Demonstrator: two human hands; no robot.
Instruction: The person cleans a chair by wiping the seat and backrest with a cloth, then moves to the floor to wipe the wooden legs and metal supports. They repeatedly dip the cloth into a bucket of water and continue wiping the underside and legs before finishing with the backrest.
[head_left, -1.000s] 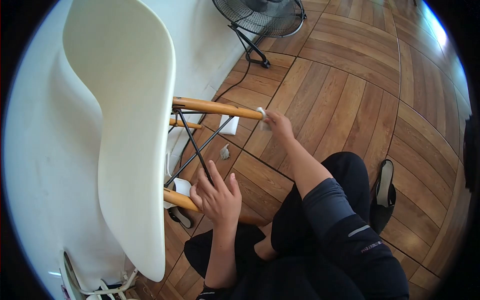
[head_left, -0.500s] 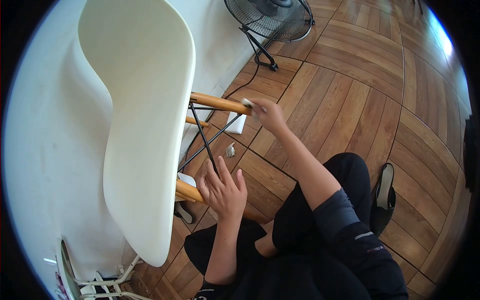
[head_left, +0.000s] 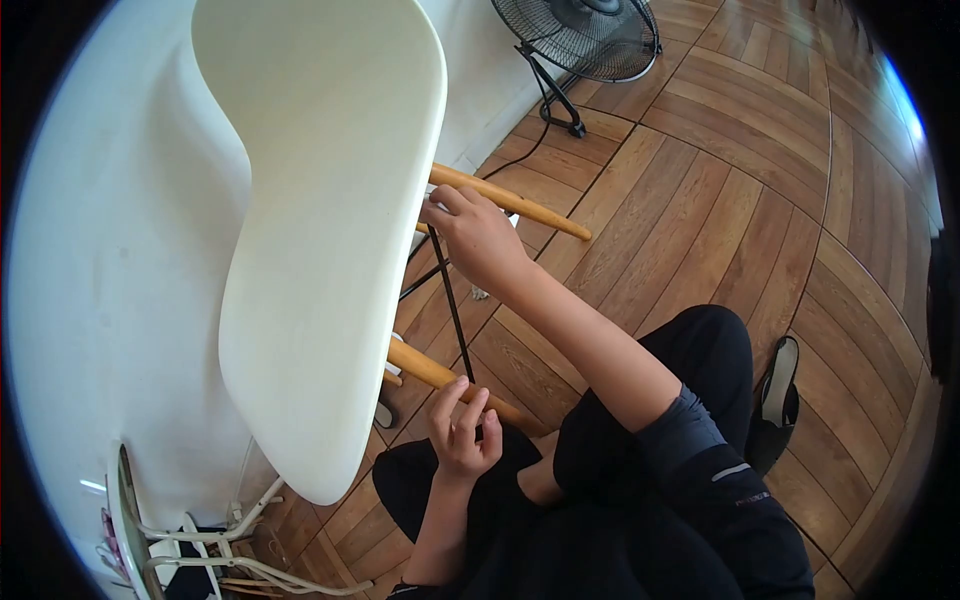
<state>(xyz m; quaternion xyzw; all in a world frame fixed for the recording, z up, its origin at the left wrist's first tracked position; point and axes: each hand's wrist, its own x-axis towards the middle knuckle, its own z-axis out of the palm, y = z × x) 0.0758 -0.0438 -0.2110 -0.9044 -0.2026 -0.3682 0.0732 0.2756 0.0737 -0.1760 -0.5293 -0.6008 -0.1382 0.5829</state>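
Note:
A white shell chair lies tipped against the wall, its wooden legs pointing toward me. My right hand is at the upper wooden leg, close to the seat edge. Its fingers are closed on what looks like a small white wipe, mostly hidden by the hand. Beside the lower wooden leg, my left hand is half curled with its fingers apart and nothing in it. Black metal braces cross between the legs.
A black floor fan stands by the wall, its cord on the wood-patterned floor. A crumpled white scrap lies behind my right forearm. A folding chair frame is at lower left, and a black shoe is at right.
My right hand has moved from the upper leg's outer part up toward the seat. My left hand has drawn back toward me. The chair appears shifted rightward in view.

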